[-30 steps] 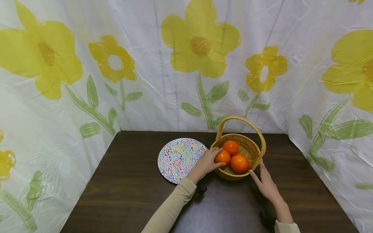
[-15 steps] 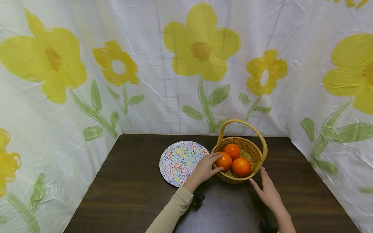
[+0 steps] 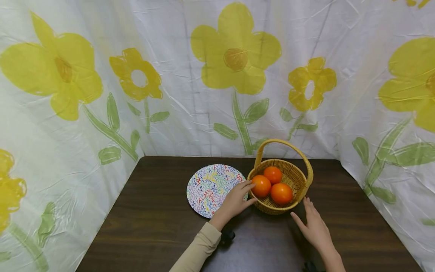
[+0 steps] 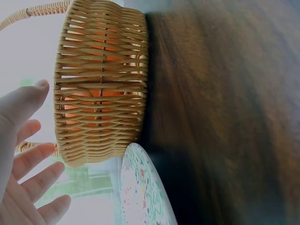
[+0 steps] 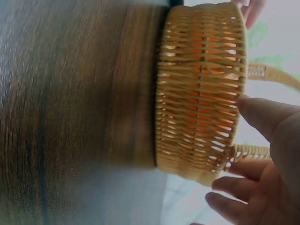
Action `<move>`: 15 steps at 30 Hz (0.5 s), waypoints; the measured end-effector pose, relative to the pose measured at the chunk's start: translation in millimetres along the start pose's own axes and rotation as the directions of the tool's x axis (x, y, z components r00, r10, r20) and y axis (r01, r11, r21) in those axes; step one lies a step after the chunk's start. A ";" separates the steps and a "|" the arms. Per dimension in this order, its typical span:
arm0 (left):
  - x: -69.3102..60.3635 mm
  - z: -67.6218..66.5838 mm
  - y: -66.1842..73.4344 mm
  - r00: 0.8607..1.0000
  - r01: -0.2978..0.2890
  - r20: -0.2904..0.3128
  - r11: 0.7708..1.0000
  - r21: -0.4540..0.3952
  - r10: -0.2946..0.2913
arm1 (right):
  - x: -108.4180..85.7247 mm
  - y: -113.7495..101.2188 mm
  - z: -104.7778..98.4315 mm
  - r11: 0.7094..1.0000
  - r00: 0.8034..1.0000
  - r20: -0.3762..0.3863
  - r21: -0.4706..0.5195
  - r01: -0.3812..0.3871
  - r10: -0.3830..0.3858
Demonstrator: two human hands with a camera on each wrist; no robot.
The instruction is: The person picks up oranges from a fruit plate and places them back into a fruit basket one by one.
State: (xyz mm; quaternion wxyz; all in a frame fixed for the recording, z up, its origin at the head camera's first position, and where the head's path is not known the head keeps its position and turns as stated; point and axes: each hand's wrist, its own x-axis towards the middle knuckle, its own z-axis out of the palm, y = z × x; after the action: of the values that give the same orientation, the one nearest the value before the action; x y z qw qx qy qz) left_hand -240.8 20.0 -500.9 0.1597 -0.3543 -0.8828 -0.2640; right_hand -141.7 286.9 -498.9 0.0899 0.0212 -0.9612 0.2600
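Observation:
A wicker basket (image 3: 293, 181) with an arched handle holds three smooth, round orange fruits, one at the left (image 3: 261, 186), one at the back (image 3: 273, 175) and one at the front right (image 3: 281, 193). My left hand (image 3: 234, 201) is at the basket's left rim, fingers spread beside the left fruit. In the left wrist view, that hand (image 4: 21, 197) has its thumb and fingers apart with nothing between them. My right hand (image 3: 315, 228) is extended by the basket's front right side. From the right wrist, its thumb (image 5: 262, 115) appears close to the rim; whether it touches, I cannot tell.
A round board (image 3: 214, 187) with a multicoloured squiggle pattern lies left of the basket, partly behind my left hand. Everything stands on a dark wooden table (image 3: 142, 226). A white curtain (image 3: 183, 113) with yellow flowers hangs behind and at both sides.
My left hand has drawn back leftward from the left fruit, its fingers now looser. The right hand has eased slightly away from the basket. The head view has tilted a little.

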 end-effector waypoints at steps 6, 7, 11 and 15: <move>-5.0 -5.5 -1.5 1.000 -0.020 -0.022 1.000 -0.010 0.019 | -4.0 -6.6 -4.6 1.000 1.000 0.009 -0.008 -0.012 0.012; -5.5 -5.8 -2.5 0.999 -0.027 -0.031 1.000 -0.009 0.027 | -4.4 -7.3 -5.3 1.000 1.000 0.006 -0.011 -0.010 0.010; -8.3 -5.7 -7.6 0.997 -0.058 -0.057 0.998 0.018 0.059 | -5.8 -10.3 -7.7 1.000 1.000 -0.017 -0.020 0.018 -0.018; -11.0 -6.6 -11.4 0.996 -0.067 -0.054 0.998 0.010 0.068 | -7.3 -14.3 -10.1 0.998 0.998 -0.039 -0.038 0.045 -0.047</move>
State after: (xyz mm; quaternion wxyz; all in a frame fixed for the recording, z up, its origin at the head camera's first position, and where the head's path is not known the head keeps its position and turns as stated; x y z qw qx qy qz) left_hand -240.7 3.2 -504.8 0.1941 -0.3758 -0.8668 -0.2642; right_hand -131.6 279.5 -484.6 0.1154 0.0364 -0.9631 0.2405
